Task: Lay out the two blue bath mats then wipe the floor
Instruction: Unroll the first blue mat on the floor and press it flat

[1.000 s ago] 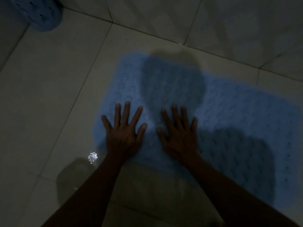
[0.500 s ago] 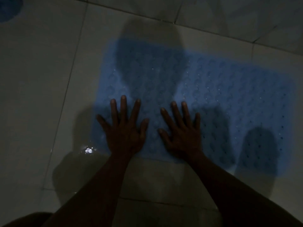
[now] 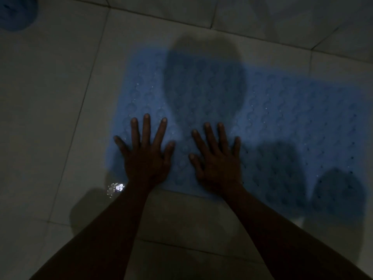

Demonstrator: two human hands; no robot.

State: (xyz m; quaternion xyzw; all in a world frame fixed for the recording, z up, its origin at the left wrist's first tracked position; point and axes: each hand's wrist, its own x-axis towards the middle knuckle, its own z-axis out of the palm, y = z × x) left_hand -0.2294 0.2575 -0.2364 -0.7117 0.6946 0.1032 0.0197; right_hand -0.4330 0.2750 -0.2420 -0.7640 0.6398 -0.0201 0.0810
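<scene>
A blue bath mat (image 3: 282, 110) with a bumpy pattern and small holes lies flat on the pale tiled floor (image 3: 50, 118), stretching from the middle to the right edge. My left hand (image 3: 145, 156) presses flat on the mat's near left corner with fingers spread. My right hand (image 3: 218, 164) lies flat beside it on the mat, fingers spread too. Part of a second blue mat (image 3: 16, 13), rolled or bunched, shows at the top left corner. The light is dim and shadows fall across the mat.
A small shiny wet patch (image 3: 116, 187) glints on the tile just left of my left wrist. Dark grout lines cross the floor. Bare tiles lie to the left of the mat and in front of it.
Both hands stay flat on the same corner of the mat. The view has shifted a little, so the mat and the second mat sit slightly differently in the picture.
</scene>
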